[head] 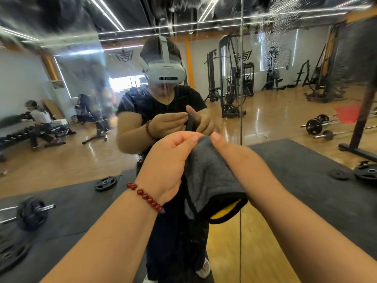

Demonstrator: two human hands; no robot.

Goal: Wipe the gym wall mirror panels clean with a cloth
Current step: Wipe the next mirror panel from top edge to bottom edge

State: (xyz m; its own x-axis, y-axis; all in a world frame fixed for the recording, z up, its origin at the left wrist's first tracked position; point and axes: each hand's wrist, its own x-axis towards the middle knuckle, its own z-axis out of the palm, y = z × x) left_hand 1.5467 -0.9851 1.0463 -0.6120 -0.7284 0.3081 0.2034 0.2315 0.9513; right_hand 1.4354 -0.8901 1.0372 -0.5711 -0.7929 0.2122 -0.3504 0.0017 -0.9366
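Hands [169, 160] [238, 160] pinch cloth [212, 180].

Black mat [295, 170] on wooden floor [255, 252], 2 weight plates [365, 173] atop

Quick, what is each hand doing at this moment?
Left hand: pinches the grey cloth at its top edge.
Right hand: grips the same cloth.
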